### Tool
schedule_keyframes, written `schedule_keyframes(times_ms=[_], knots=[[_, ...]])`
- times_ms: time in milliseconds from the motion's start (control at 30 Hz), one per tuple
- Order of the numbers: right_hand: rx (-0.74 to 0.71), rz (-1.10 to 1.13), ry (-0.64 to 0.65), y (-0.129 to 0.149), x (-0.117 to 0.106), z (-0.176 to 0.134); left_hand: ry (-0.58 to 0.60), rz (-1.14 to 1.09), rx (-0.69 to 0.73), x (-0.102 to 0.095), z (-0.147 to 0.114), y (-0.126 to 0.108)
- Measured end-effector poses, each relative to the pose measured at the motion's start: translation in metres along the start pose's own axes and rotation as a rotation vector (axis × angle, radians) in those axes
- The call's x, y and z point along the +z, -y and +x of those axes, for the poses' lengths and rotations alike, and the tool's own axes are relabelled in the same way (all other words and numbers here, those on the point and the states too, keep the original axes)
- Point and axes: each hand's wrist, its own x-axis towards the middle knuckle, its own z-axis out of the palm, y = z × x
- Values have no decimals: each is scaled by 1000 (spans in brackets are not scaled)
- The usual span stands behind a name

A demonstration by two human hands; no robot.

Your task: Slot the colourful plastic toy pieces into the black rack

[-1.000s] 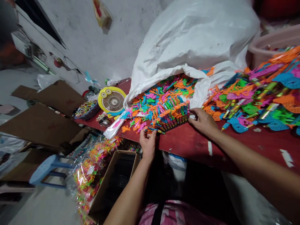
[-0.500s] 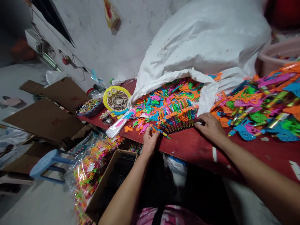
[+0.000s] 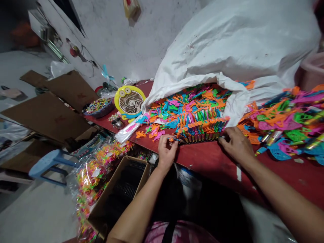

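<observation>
Print on a blue-and-white printed carton beneath the bench was found too blurred to be read. A red mark on a brown cardboard panel and a small white paper label on a clear plastic bag of bright pieces are likewise illegible. A large white woven sack is laid on the red bench, its mouth filled with multicoloured plastic pieces. Small multicoloured parts are held in a purple-blue basket, and black plastic items in an open brown cardboard box. Before the sack mouth, a row of orange-topped plastic toys is stood upright near the bench's front edge. At its left end, a small orange-and-blue piece is pinched by the left hand. The right hand is placed at the row's right end, fingers bent; whether anything is gripped cannot be told.
</observation>
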Motion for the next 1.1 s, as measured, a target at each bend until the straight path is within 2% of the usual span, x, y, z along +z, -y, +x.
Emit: schedule_keyframes(times_ms=[267,533,767,967,1100], knots=[[-4,-6,13,0,0,0,87,98,50,4,5,-3],[12,13,34,0,0,-1,209,342,111,3,18,-17],[-2,28,39,1,0,0,77,228,98,12,14,-5],[13,13,39,1,0,0,121,305,129,10,17,-6],[-1,10,36,-1,1,-1,111,315,137,8,20,-4]])
